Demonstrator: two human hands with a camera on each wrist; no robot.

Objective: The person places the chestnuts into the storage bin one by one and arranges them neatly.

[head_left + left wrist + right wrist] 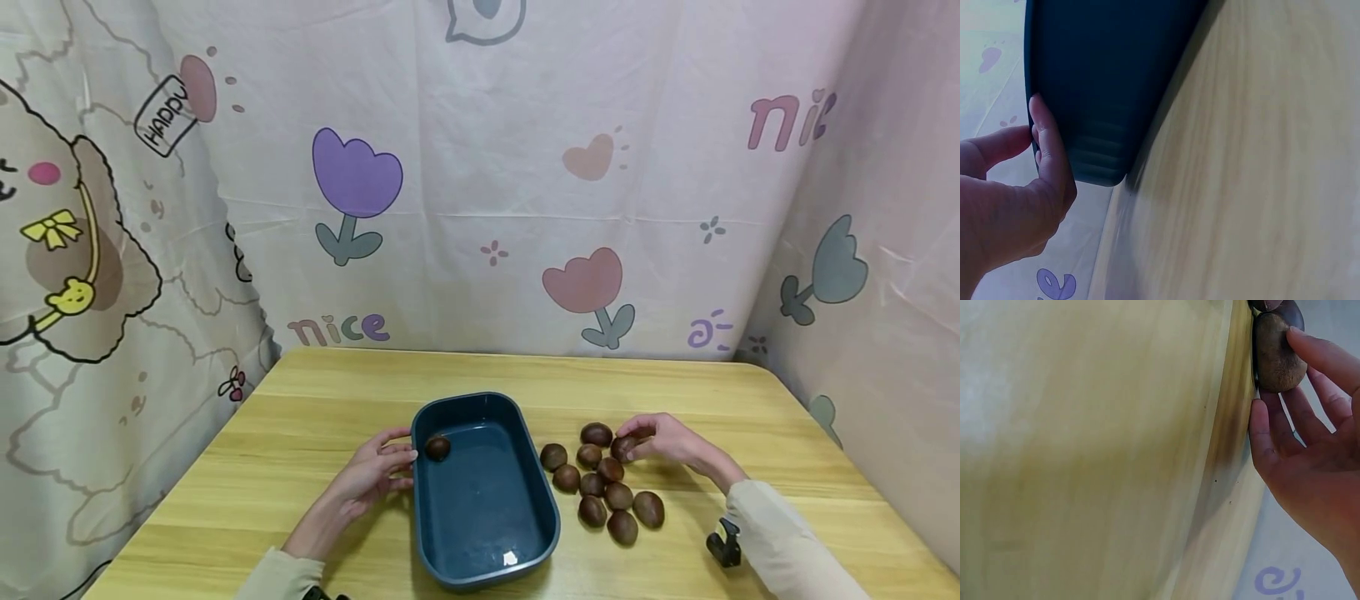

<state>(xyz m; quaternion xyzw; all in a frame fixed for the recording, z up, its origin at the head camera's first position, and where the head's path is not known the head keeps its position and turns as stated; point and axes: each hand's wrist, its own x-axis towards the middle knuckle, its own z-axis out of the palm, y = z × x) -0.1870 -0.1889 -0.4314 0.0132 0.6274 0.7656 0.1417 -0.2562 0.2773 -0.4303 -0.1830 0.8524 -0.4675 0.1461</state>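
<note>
A dark blue rectangular tray (480, 575) sits on the table with one brown chestnut (438, 447) inside, by its left wall. My left hand (372, 473) touches the tray's left side, fingertips right at the rim; in the left wrist view its fingers (1052, 150) lie against the outer wall. At the far right of a loose group of chestnuts (610, 470), my right hand (667, 440) pinches one chestnut (622, 448). The right wrist view shows the thumb on top of that chestnut (1277, 356) and the other fingers below it.
The wooden table (337, 392) is bordered behind and at both sides by a printed cloth (480, 283). The several chestnuts lie just right of the tray, the nearest (553, 457) close to its right wall. A black strap piece (724, 543) shows at the right sleeve.
</note>
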